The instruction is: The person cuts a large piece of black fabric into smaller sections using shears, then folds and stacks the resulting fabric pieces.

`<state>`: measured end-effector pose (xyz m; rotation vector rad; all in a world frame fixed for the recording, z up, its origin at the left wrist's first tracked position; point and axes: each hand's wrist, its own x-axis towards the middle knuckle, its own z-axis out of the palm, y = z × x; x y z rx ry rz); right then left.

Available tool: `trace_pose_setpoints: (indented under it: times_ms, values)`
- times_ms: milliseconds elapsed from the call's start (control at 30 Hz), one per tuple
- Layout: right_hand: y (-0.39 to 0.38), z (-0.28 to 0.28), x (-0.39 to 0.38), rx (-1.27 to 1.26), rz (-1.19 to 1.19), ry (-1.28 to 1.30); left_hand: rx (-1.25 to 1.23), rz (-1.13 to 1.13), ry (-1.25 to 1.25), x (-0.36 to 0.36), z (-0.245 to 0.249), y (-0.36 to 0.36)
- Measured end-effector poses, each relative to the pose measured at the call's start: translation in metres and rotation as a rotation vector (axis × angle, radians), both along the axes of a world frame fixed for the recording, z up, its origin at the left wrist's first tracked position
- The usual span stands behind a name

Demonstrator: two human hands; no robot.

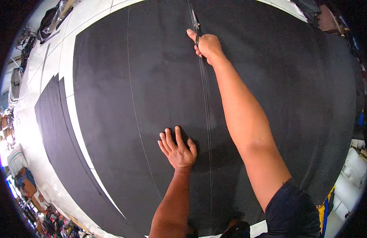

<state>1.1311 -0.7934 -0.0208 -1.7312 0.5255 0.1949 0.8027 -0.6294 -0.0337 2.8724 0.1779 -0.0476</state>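
A large sheet of black fabric (271, 71) lies spread over a white table (68, 43). My left hand (177, 148) rests flat on the fabric, fingers spread, just left of a long straight cut line (207, 119). Far out at arm's length, my right hand (206, 44) grips a pair of scissors (196, 23) whose blades point away along that cut line. A thin chalk line (132, 99) curves down the fabric further left.
Narrow black fabric strips (56, 131) lie on the table's left part. Clutter and bags sit at the far left edge (20, 174) and at the top left corner. More objects crowd the right edge.
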Motion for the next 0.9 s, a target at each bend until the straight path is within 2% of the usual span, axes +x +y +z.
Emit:
trace_pose_setpoints:
  times_ms: [333,667,833,900]
  values:
    - [-0.001,-0.001,0.056,0.076,-0.008,-0.012,0.002,-0.011,-0.006,0.000,-0.001,0.001]
    - [-0.010,-0.008,0.110,0.035,0.028,-0.029,0.003,-0.018,0.005,0.000,0.001,0.000]
    - [-0.011,-0.021,0.102,-0.103,0.041,-0.146,-0.003,-0.022,-0.015,-0.001,0.000,0.001]
    - [-0.009,-0.002,0.047,-0.109,0.062,-0.228,-0.005,-0.017,-0.021,-0.001,0.000,0.001]
